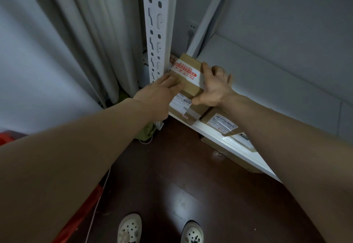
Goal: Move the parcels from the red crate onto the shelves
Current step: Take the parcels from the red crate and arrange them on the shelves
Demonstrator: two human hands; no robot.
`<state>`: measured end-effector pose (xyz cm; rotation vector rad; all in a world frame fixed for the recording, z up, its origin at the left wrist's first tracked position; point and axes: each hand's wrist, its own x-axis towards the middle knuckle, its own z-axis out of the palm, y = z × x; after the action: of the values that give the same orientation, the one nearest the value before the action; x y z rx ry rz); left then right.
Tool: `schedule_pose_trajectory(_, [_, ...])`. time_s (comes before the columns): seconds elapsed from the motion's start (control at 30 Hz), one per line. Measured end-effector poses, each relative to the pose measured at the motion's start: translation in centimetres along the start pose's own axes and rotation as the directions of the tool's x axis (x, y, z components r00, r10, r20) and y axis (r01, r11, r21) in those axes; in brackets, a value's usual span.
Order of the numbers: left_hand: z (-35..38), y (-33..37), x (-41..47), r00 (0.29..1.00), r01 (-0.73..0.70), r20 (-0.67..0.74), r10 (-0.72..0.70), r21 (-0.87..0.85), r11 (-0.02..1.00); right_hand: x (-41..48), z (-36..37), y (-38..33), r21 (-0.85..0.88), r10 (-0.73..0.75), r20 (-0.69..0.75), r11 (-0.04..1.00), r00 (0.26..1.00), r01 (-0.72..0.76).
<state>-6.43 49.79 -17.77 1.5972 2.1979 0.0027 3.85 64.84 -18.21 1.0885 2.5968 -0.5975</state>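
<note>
The left fingers are straight and lie flat on the taped parcel, on the side closest to the white post. The right fingers curl over the parcel's other side, away from the post, and the right thumb presses its near corner. So the right hand grips the box and the left hand only pushes on it.

The taped parcel sits between the two hands, right under the fingers. It is a small brown box with white tape and red print. Its long side seems to point away from the person, toward the back, just beside the post. Both hands are on it, one on each side.

It rests on top of a labelled parcel, which lies on the white shelf next to the post. Another labelled parcel lies on the same shelf, farther from the post. I think the box only needs a small push in toward the post and then the hands can let go. If it sits crooked it could slide off the box below.

The red crate is well away from the post, low down by the person's left arm.
</note>
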Motion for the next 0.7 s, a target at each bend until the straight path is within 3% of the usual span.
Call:
schedule_pose_trajectory(0.2, [0.3, -0.1, 0.6, 1.0, 0.024, -0.017, -0.023, 0.051, 0.998, -0.3, 0.5, 0.3, -0.07, -0.047, 0.014, 0.996, 0.999, 0.048])
schedule_pose_trajectory(0.7, [0.3, -0.3, 2.2, 1.0, 0.022, -0.022, -0.02, 0.069, 0.997, 1.4, -0.2, 1.2, -0.045, -0.083, -0.03, 0.996, 0.996, 0.081])
